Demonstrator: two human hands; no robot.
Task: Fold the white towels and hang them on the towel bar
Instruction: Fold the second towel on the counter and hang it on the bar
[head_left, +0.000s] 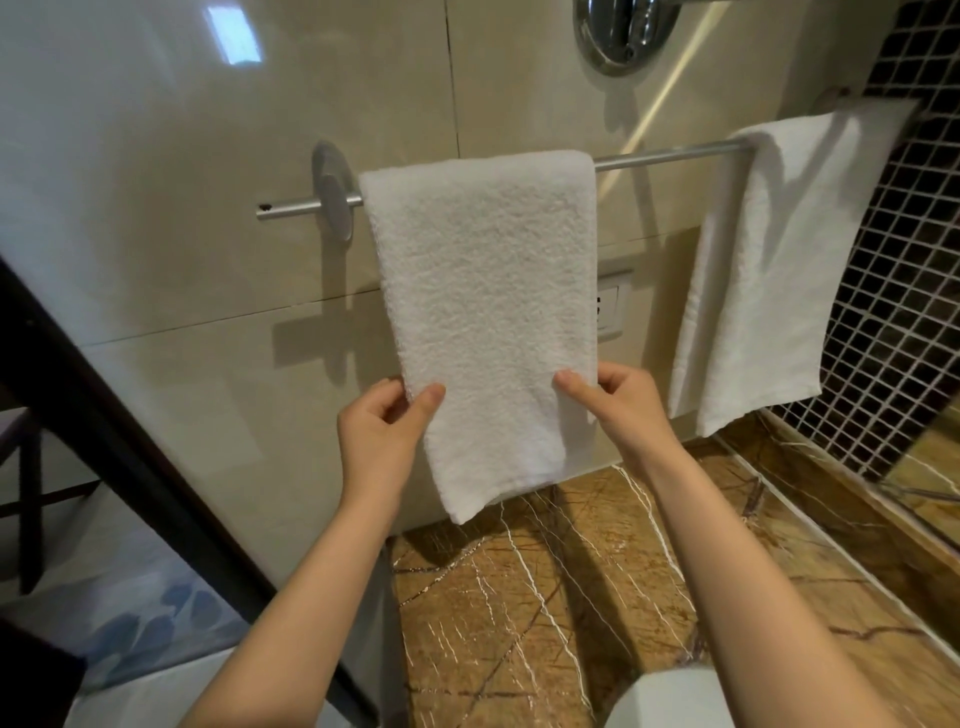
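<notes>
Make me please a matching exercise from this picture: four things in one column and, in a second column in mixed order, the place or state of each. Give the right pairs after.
Things
1. left hand
2. right hand
3. far towel
4. wall socket

Places or states
a. partly hidden behind the right edge of the near towel
b. pinches the left edge of the near towel
c. hangs untouched near the right end of the towel bar
d. pinches the right edge of the near towel

Pairs: 1-b, 2-d, 3-c, 4-a
</notes>
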